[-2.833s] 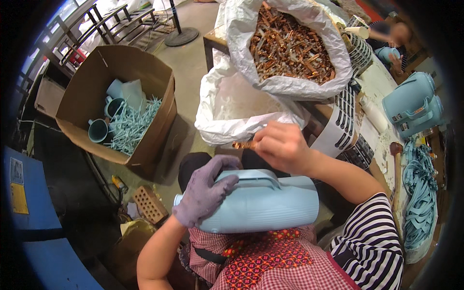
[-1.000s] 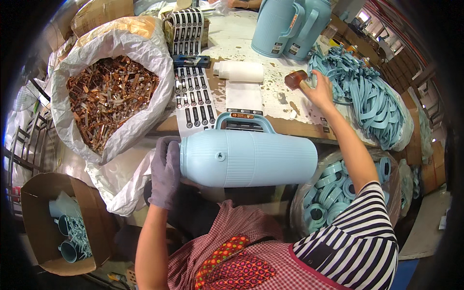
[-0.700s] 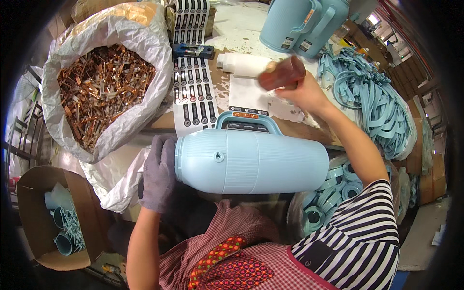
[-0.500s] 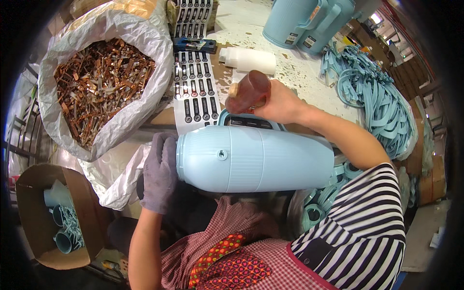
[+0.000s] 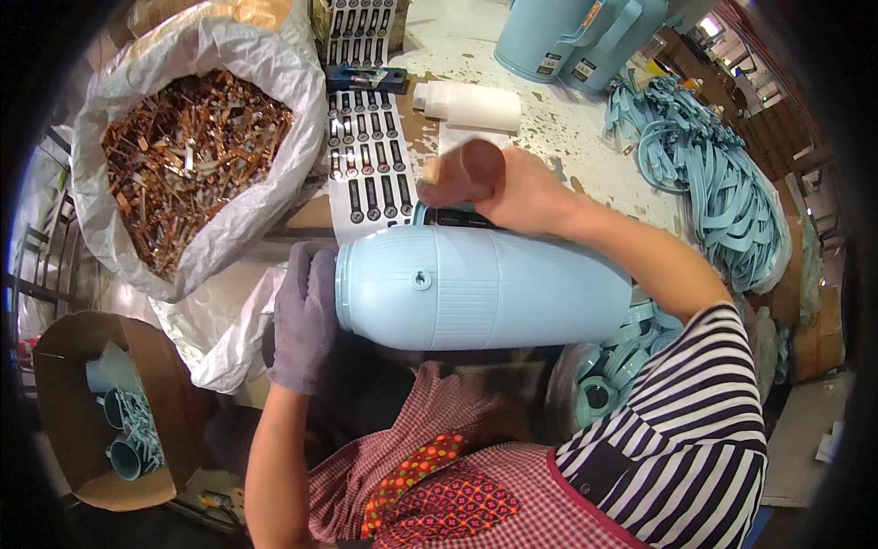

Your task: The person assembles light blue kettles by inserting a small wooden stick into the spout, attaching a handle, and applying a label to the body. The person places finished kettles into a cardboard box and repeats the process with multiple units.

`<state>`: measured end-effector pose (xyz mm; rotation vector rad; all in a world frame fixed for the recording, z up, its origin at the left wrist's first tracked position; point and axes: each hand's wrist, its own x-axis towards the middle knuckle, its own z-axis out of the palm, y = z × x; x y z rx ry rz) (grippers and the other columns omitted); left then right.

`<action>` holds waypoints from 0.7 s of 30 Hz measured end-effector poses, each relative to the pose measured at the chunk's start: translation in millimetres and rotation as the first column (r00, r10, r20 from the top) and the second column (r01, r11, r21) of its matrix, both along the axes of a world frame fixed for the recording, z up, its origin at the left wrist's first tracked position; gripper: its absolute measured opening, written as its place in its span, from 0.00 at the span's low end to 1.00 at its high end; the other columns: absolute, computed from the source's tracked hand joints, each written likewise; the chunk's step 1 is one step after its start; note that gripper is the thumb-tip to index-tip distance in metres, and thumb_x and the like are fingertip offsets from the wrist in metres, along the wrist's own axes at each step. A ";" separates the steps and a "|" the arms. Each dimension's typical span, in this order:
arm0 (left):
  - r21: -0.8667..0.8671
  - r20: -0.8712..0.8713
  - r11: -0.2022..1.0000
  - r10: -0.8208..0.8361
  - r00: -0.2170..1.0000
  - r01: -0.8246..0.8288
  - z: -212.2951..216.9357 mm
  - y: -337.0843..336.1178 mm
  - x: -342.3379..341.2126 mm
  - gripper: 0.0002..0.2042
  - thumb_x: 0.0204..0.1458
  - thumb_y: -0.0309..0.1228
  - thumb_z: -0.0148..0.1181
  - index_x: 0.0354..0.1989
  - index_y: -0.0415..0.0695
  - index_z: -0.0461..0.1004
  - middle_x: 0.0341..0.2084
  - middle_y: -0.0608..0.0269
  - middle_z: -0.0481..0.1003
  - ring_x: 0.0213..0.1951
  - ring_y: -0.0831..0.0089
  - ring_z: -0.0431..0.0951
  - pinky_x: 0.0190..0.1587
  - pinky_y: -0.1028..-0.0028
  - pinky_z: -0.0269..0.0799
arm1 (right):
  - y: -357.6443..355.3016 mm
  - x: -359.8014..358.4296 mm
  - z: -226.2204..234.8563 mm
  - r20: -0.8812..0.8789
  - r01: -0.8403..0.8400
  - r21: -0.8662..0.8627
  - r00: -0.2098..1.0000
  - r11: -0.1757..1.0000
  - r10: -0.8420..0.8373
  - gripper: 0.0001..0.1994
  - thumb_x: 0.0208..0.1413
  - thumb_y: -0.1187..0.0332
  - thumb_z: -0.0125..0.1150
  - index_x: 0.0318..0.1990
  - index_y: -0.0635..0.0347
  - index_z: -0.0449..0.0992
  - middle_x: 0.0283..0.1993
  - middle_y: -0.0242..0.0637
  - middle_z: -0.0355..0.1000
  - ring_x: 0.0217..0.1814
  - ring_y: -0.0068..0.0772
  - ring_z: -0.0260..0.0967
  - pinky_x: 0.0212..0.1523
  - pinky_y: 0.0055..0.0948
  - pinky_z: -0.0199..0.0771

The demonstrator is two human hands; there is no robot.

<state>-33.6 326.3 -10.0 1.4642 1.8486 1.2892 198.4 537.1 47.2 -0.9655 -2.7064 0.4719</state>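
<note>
A pale blue ribbed thermos jug (image 5: 530, 293) lies on its side across my front, a small round hole in its upper side. Its handle (image 5: 422, 215) is on the far side, partly hidden. My left hand (image 5: 305, 316), in a grey glove, is closed against the left end of the jug; its fingertips are hidden. Above the far side of the jug, my bare right hand (image 5: 532, 194) grips a mallet (image 5: 468, 172) with a reddish-brown round head, smeared by motion. The mallet's handle is mostly hidden in my hand.
At left stand a white sack (image 5: 315, 137) of coppery metal pieces and a cardboard box (image 5: 174, 412) with blue parts. Beyond the jug lie a label sheet (image 5: 343, 206), a blue cutter (image 5: 366, 79) and a white roll (image 5: 480, 107). Upright jugs (image 5: 540, 37) and blue straps (image 5: 722, 210) are farther right.
The jug has shifted slightly away from me, hiding more of its handle. My right hand has moved the mallet a little, and its head is now blurred. My left hand stays at the jug's end.
</note>
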 end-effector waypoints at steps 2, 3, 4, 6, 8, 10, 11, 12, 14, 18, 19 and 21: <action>0.007 0.114 0.990 0.137 0.984 -0.138 3.5 -10.6 -20.3 0.14 0.67 0.37 0.48 0.44 0.38 0.74 0.37 0.54 0.74 0.42 0.63 0.75 0.48 0.67 0.70 | 20.4 2.1 1.7 -0.033 0.138 -0.073 0.990 0.988 -0.141 0.12 0.50 0.72 0.60 0.43 0.59 0.81 0.39 0.49 0.81 0.41 0.50 0.79 0.43 0.44 0.78; -0.054 0.259 0.967 0.254 0.932 -0.249 1.4 -24.3 -37.8 0.13 0.66 0.37 0.50 0.43 0.39 0.74 0.36 0.57 0.73 0.40 0.68 0.74 0.46 0.68 0.70 | 32.4 10.0 4.9 -0.037 0.203 -0.116 0.977 0.972 -0.208 0.12 0.52 0.72 0.60 0.45 0.57 0.81 0.41 0.49 0.81 0.43 0.49 0.80 0.44 0.44 0.78; -0.061 0.185 0.948 0.317 0.930 -0.311 9.1 -49.0 -61.3 0.13 0.65 0.38 0.52 0.41 0.39 0.74 0.35 0.60 0.73 0.38 0.73 0.72 0.42 0.70 0.69 | 44.4 24.7 6.9 -0.063 0.321 0.007 0.945 0.947 -0.320 0.13 0.52 0.72 0.61 0.47 0.58 0.80 0.40 0.47 0.81 0.41 0.51 0.80 0.43 0.45 0.77; -0.153 0.069 0.932 0.343 0.937 -0.329 43.4 -108.3 -125.2 0.14 0.64 0.39 0.55 0.37 0.38 0.75 0.30 0.65 0.72 0.33 0.79 0.70 0.35 0.73 0.67 | 68.6 57.0 7.0 0.092 0.483 0.285 0.846 0.828 -0.525 0.16 0.53 0.71 0.64 0.50 0.58 0.78 0.40 0.43 0.81 0.41 0.51 0.78 0.44 0.46 0.76; -0.387 0.019 0.875 0.324 0.946 -0.292 85.5 -155.1 -168.7 0.15 0.62 0.38 0.56 0.31 0.36 0.75 0.23 0.69 0.71 0.28 0.82 0.69 0.30 0.76 0.65 | 70.8 72.5 3.9 0.188 0.370 0.595 0.799 0.713 -0.571 0.20 0.51 0.71 0.64 0.54 0.57 0.76 0.41 0.42 0.80 0.46 0.49 0.76 0.50 0.46 0.73; -0.608 0.004 0.751 0.330 0.944 -0.260 120.1 -180.2 -177.5 0.16 0.61 0.37 0.56 0.28 0.35 0.76 0.19 0.71 0.70 0.24 0.83 0.68 0.28 0.77 0.63 | 56.0 64.3 -0.1 0.076 0.161 0.828 0.917 0.537 -0.392 0.26 0.48 0.71 0.63 0.58 0.55 0.74 0.40 0.44 0.79 0.51 0.49 0.73 0.56 0.46 0.70; -0.688 0.016 0.693 0.312 0.950 -0.215 127.9 -189.0 -178.6 0.17 0.61 0.38 0.56 0.28 0.35 0.76 0.19 0.71 0.70 0.23 0.83 0.68 0.27 0.77 0.63 | 44.6 41.3 -3.5 -0.032 0.154 0.808 0.975 0.568 -0.219 0.19 0.48 0.75 0.65 0.51 0.56 0.79 0.49 0.41 0.76 0.58 0.43 0.69 0.60 0.42 0.66; -0.705 0.139 0.707 0.208 0.968 -0.051 127.4 -206.9 -191.5 0.17 0.58 0.40 0.60 0.31 0.34 0.78 0.22 0.72 0.73 0.25 0.85 0.69 0.26 0.79 0.61 | 22.0 4.3 2.3 -0.146 0.080 0.588 0.989 0.805 0.008 0.15 0.49 0.75 0.66 0.46 0.58 0.81 0.48 0.41 0.77 0.55 0.45 0.71 0.59 0.41 0.68; -0.599 0.165 0.800 0.130 0.978 -0.005 101.1 -210.0 -185.1 0.24 0.51 0.50 0.69 0.34 0.35 0.80 0.22 0.75 0.72 0.25 0.86 0.67 0.26 0.81 0.60 | -1.3 -56.8 -20.0 -0.353 -0.269 0.199 0.878 0.942 0.325 0.08 0.53 0.69 0.68 0.40 0.61 0.83 0.42 0.40 0.80 0.50 0.44 0.72 0.56 0.39 0.71; -0.510 0.025 0.838 0.242 0.970 -0.196 102.8 -212.8 -177.4 0.22 0.52 0.49 0.67 0.24 0.38 0.78 0.18 0.77 0.69 0.22 0.87 0.63 0.24 0.78 0.56 | 5.5 -117.7 -36.0 -0.303 -0.188 -0.010 0.936 0.982 0.176 0.13 0.47 0.66 0.75 0.40 0.62 0.85 0.40 0.41 0.79 0.43 0.39 0.75 0.47 0.35 0.74; -0.515 -0.017 0.810 0.317 0.948 -0.280 103.5 -212.8 -178.5 0.20 0.53 0.46 0.65 0.22 0.39 0.77 0.17 0.77 0.68 0.21 0.87 0.63 0.24 0.78 0.56 | 14.4 -119.0 -43.1 -0.232 -0.202 0.019 0.952 0.979 0.200 0.14 0.46 0.67 0.76 0.41 0.62 0.85 0.40 0.41 0.79 0.42 0.38 0.75 0.46 0.35 0.74; -0.590 -0.047 0.740 0.368 0.929 -0.323 92.5 -208.5 -179.5 0.17 0.54 0.40 0.62 0.21 0.38 0.77 0.16 0.76 0.69 0.21 0.85 0.63 0.23 0.77 0.55 | 14.7 -124.6 -47.3 -0.286 -0.182 -0.074 0.946 0.981 0.154 0.16 0.43 0.69 0.78 0.41 0.63 0.86 0.34 0.40 0.78 0.36 0.36 0.76 0.41 0.33 0.76</action>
